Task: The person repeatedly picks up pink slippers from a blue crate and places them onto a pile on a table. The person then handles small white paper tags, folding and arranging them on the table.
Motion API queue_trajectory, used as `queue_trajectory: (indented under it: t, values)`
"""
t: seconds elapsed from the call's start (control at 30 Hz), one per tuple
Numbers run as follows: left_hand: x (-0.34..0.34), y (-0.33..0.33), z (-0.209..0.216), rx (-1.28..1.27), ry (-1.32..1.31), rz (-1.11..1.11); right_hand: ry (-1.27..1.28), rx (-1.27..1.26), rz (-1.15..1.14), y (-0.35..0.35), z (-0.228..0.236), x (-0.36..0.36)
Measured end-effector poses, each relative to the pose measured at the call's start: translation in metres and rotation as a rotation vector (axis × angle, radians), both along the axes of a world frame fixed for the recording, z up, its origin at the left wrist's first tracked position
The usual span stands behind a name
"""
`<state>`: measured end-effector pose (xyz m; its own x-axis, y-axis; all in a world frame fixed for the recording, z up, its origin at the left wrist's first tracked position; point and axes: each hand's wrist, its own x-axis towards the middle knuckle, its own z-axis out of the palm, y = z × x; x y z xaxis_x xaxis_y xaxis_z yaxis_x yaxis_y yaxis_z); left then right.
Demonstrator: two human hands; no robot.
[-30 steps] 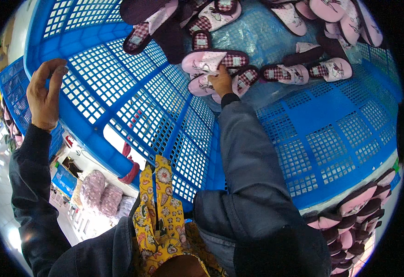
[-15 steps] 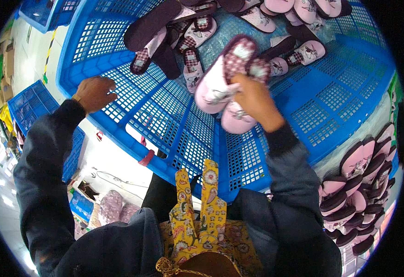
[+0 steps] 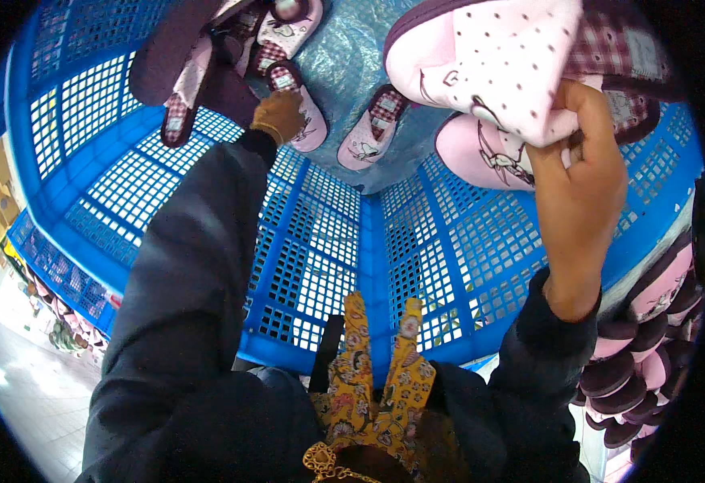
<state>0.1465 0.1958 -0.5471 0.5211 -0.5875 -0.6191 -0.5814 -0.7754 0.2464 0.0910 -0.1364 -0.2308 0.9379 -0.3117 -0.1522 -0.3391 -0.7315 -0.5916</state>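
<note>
A big blue mesh basket (image 3: 374, 249) takes up most of the view, with a clear bluish plastic sheet (image 3: 344, 48) inside it. Beyond its rim on the right is a heap of pink and dark slippers (image 3: 650, 362). The pair of pink slippers (image 3: 489, 64) is raised over the basket's right side, in the right hand (image 3: 582, 173), its fingers pinched on them. The left hand (image 3: 278, 117) reaches a pink slipper (image 3: 314, 129) inside; whether its fingers grip, I cannot tell. One small slipper (image 3: 360, 149) lies between the hands.
</note>
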Motion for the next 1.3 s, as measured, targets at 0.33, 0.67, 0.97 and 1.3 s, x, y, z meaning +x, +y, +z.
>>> queue_trajectory:
  t: [0.33, 0.67, 0.97, 1.3]
  values:
    - [-0.111, -0.102, -0.028, -0.254, 0.305, 0.01, -0.002, -0.008, 0.005, 0.008, -0.004, -0.006]
    - [-0.106, -0.069, -0.023, -0.432, -0.004, 0.225, 0.043, -0.068, -0.099, 0.007, -0.001, -0.005]
    - [-0.039, 0.018, -0.036, 0.074, 0.102, 0.52, -0.039, -0.041, -0.103, -0.001, -0.007, -0.009]
    - [-0.006, 0.005, -0.029, -0.17, 0.197, 0.447, -0.001, -0.055, -0.132, 0.001, -0.004, -0.008]
